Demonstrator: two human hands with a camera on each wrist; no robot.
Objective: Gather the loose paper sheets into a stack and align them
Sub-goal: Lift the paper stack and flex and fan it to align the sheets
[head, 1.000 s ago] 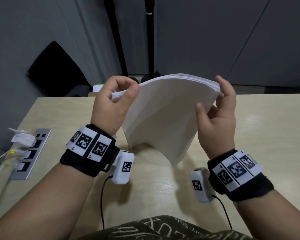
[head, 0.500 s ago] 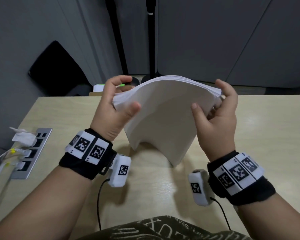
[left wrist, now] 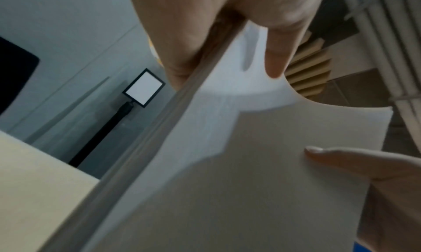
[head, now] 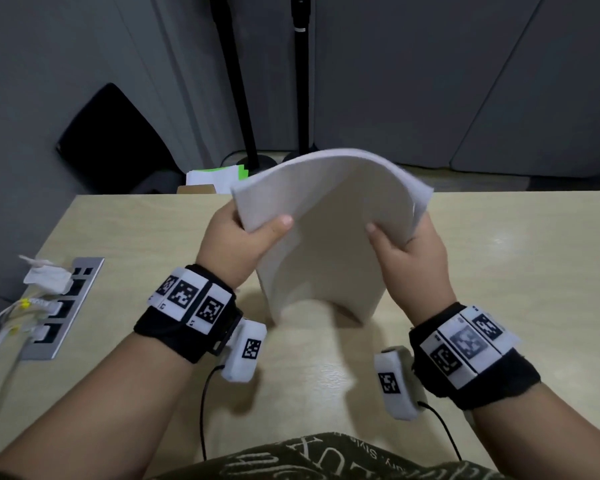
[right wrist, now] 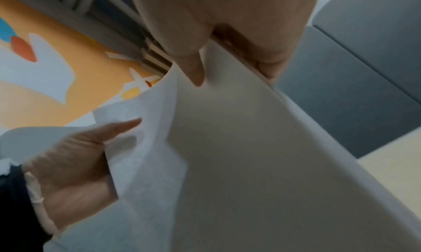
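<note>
A thick stack of white paper sheets (head: 329, 233) stands upright over the beige table (head: 499, 271), bowed into an arch with its lower edge near the tabletop. My left hand (head: 239, 237) grips the stack's left side, thumb on the near face and fingers behind. My right hand (head: 409, 244) grips the right side the same way. In the left wrist view the paper stack (left wrist: 250, 165) fills the frame, my left hand (left wrist: 227, 39) pinches its edge, and the right thumb lies on the sheet. In the right wrist view my right hand (right wrist: 227, 39) pinches the stack (right wrist: 250, 156).
A metal socket panel (head: 66, 306) with white plugs and cables is set into the table at the left edge. Past the far edge lie papers with a green sheet (head: 219, 176), and two black stand poles (head: 236, 81) rise there. Grey walls stand behind.
Both hands slid lower along the stack's sides and the sheets bowed into a rounder, taller arch. The left fingers moved behind the stack, out of sight.
</note>
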